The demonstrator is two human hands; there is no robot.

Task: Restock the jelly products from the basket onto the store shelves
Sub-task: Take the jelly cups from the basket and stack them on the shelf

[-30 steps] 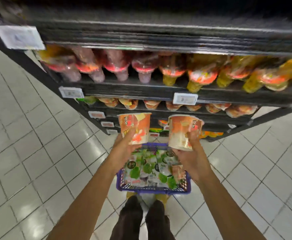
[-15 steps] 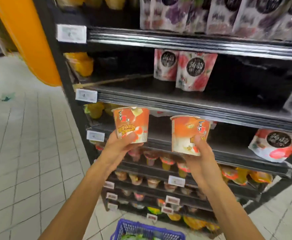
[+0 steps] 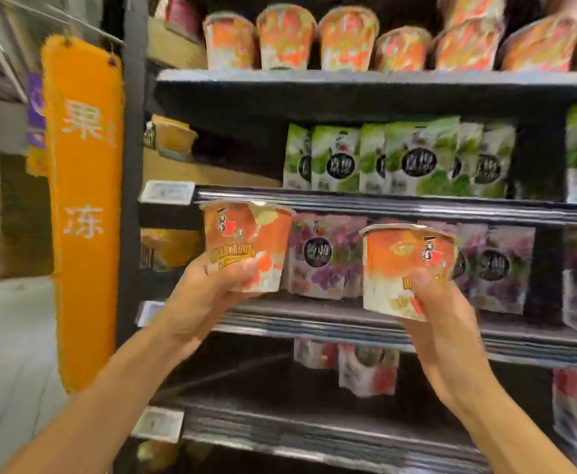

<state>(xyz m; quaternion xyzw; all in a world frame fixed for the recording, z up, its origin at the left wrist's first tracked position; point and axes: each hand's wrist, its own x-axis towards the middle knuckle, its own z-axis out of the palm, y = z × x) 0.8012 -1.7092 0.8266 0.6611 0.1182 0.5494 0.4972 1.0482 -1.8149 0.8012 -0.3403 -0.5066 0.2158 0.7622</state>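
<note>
Your left grip (image 3: 208, 295) holds one orange jelly cup (image 3: 246, 234), your right grip (image 3: 441, 323) a second cup (image 3: 399, 265); neither is shelved yet, and matching cups (image 3: 287, 39) line the top shelf (image 3: 348, 77) above.

Two hands, the left hand (image 3: 208, 295) and the right hand (image 3: 441, 313), grip two orange-and-white plastic jelly cups: the left cup (image 3: 246, 244) and the right cup (image 3: 406, 265). At least six similar orange shelf cups (image 3: 285, 35) stand on the top black metal shelf (image 3: 348, 77); blur hides any more. There are about six green foil pouches (image 3: 413, 159), at least three purple foil pouches (image 3: 317, 254), three white price labels (image 3: 167, 192) and one orange hanging banner (image 3: 81, 200).
</note>
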